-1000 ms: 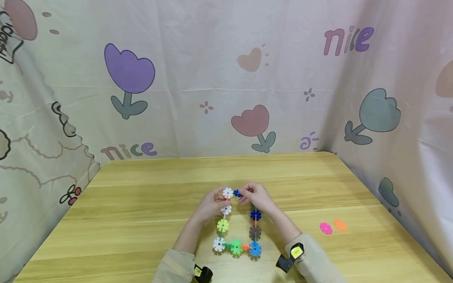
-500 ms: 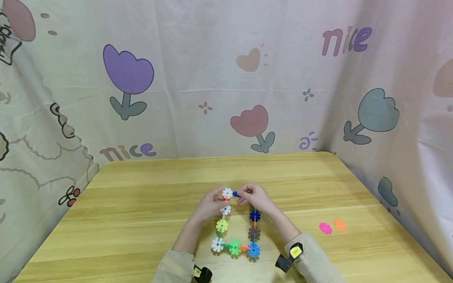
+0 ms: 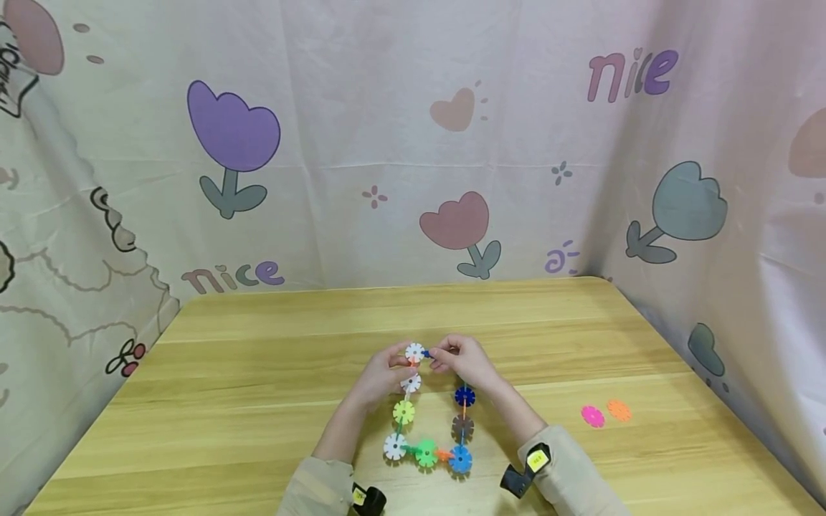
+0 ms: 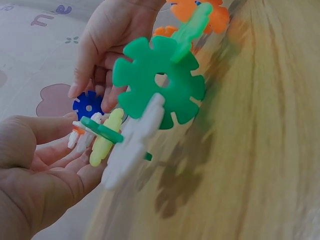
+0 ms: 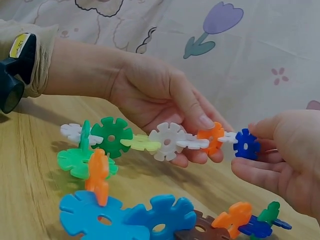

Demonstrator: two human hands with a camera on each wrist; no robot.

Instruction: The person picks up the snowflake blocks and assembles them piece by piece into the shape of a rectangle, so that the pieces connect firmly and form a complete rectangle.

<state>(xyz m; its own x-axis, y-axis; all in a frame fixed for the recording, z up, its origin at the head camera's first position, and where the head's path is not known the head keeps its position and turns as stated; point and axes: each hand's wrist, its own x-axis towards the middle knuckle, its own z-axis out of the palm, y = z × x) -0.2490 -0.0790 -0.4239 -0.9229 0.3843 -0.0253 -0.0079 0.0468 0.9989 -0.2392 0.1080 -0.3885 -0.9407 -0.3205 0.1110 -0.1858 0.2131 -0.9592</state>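
A chain of notched plastic snowflake discs, slotted together at right angles, forms a U shape. My left hand (image 3: 379, 376) grips its left side near the far end, thumb by the orange disc (image 5: 210, 138) and the white end disc (image 3: 415, 352). My right hand (image 3: 470, 360) pinches a dark blue disc (image 5: 246, 143) between thumb and fingers, its edge right at the white end disc. Along the near side run a white disc (image 3: 395, 446), a green disc (image 3: 426, 453) and a blue disc (image 3: 461, 459). Up the right side are a brown disc (image 3: 462, 428) and another dark blue disc (image 3: 464, 396).
Two loose discs, one pink (image 3: 593, 416) and one orange (image 3: 619, 410), lie on the wooden table (image 3: 258, 401) to the right. Behind the table's far edge hangs a printed cloth (image 3: 348, 122). Each wrist wears a small black camera (image 3: 516, 480).
My right hand has shifted slightly left, bringing the dark blue disc up to the white end disc and turning it more edge-on. The chain's near side has drifted slightly left. The left hand stays put.
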